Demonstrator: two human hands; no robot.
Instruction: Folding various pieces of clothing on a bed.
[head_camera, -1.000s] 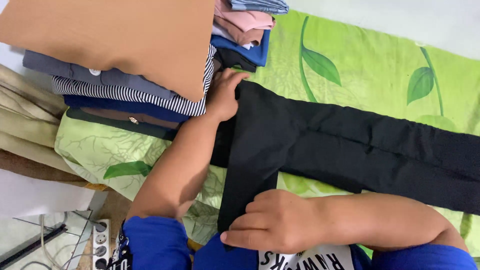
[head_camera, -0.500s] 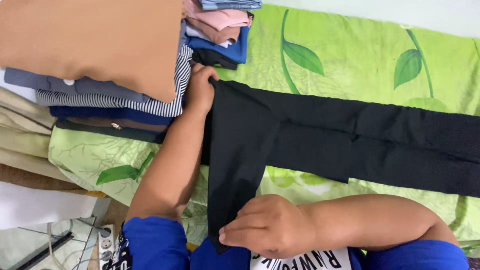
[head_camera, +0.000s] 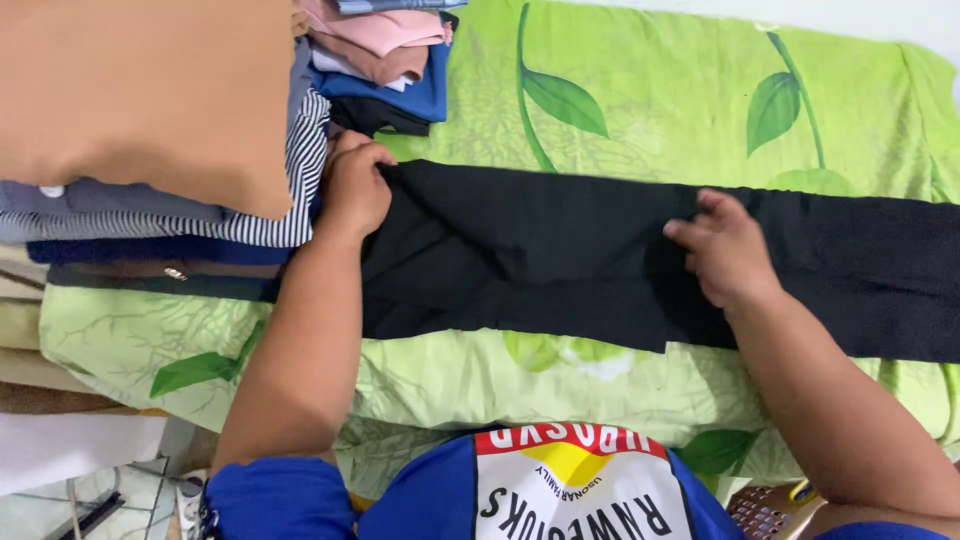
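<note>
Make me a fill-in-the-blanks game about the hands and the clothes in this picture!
1. Both hands rest on a pair of ____ trousers.
2. The trousers lie on a ____ sheet printed with leaves.
3. The left hand grips the trousers beside a ____ of folded clothes.

Missing words: black; green; stack

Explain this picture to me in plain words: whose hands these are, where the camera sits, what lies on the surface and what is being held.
There is no machine here: a person in a blue shirt works with two bare hands, and the one camera sits on that person's head, looking down. The surface is a green sheet printed with leaves. Across it lie black trousers, stretched out flat. The left hand grips the trousers at their upper left corner, while the right hand rests flat on the cloth farther along. At the left stands a stack of folded clothes, with a striped piece in it and a tan one on top. A smaller pile of folded clothes in pink and blue lies behind.
</note>
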